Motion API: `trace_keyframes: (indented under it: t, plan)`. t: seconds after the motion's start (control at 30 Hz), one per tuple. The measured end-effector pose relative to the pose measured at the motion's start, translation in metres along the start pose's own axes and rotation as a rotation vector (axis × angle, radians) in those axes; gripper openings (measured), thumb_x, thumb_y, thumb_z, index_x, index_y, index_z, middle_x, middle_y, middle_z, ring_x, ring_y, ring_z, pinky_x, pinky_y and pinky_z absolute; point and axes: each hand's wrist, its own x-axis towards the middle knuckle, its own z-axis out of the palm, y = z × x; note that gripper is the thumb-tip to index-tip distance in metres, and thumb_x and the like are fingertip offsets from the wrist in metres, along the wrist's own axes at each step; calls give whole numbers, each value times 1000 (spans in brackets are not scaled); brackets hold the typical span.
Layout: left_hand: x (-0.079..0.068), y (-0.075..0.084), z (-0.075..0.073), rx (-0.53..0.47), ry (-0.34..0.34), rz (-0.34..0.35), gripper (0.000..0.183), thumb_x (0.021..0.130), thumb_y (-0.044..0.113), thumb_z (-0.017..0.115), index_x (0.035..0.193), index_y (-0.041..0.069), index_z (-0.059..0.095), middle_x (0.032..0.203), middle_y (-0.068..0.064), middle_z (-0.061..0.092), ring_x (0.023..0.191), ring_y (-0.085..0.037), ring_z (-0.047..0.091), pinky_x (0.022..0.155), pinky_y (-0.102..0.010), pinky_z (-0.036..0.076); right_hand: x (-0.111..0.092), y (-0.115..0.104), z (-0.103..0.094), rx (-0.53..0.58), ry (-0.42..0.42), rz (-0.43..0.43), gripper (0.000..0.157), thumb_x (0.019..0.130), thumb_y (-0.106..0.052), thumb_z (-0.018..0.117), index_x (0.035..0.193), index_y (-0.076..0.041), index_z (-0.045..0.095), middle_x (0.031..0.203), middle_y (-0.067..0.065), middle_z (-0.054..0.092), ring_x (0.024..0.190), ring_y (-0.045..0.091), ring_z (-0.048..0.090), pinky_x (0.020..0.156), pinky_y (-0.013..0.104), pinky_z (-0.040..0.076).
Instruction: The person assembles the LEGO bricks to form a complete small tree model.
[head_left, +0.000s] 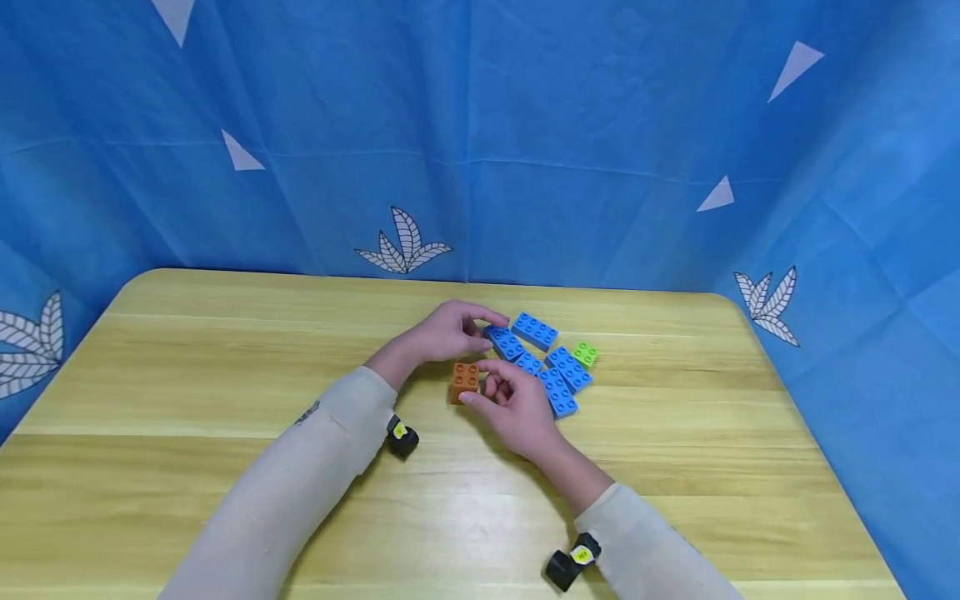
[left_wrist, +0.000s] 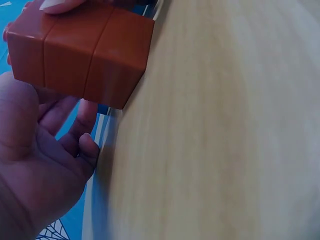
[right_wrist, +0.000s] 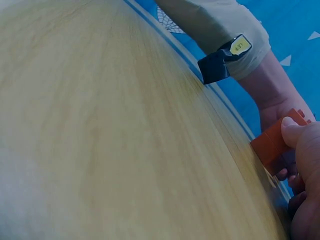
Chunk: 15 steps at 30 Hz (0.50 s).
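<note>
My right hand (head_left: 517, 412) pinches a stack of orange 2x2 toy bricks (head_left: 465, 379) between thumb and fingers, studs facing up. Two seams across the orange stack (left_wrist: 75, 55) divide it into three layers in the left wrist view. Just beyond it, my left hand (head_left: 447, 332) reaches over the near-left end of a blue 2x4 brick (head_left: 506, 343), its index finger extended and thumb apart. Whether that hand touches the brick is hard to see. The orange stack (right_wrist: 272, 147) also shows in the right wrist view, under the right thumb.
Right of the hands lie loose bricks: a far blue brick (head_left: 535, 331), a small blue brick (head_left: 528, 363), two more blue ones (head_left: 568, 369) side by side, and a lime-green 2x2 brick (head_left: 585, 354). They rest on a wooden table (head_left: 262, 358) before a blue curtain (head_left: 525, 100).
</note>
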Motion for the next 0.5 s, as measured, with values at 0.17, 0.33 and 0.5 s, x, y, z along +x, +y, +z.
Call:
trace_keyframes:
  t: [0.17,0.33,0.5]
  plan:
    - [-1,0,0,33,36,-18,39,89,8,75,127,14,70,118,2,65,76,-20,57,68,-32,47,0,-2,0,2,-5,12,30,86,-1,78,114,4,67,73,11,53,58,19,40,54,23,31]
    - [-5,-1,-2,25,84,-24,42,85,8,81,125,11,70,115,1,67,78,-22,57,71,-34,48,1,-3,-1,10,-13,19,29,87,-1,77,114,4,67,74,12,53,58,17,40,54,23,31]
    - [-8,-4,-4,26,112,-55,47,80,7,85,125,8,69,106,0,67,77,-23,55,72,-33,48,1,-1,-1,23,-24,33,29,88,-2,76,115,4,67,75,11,53,58,15,40,54,22,31]
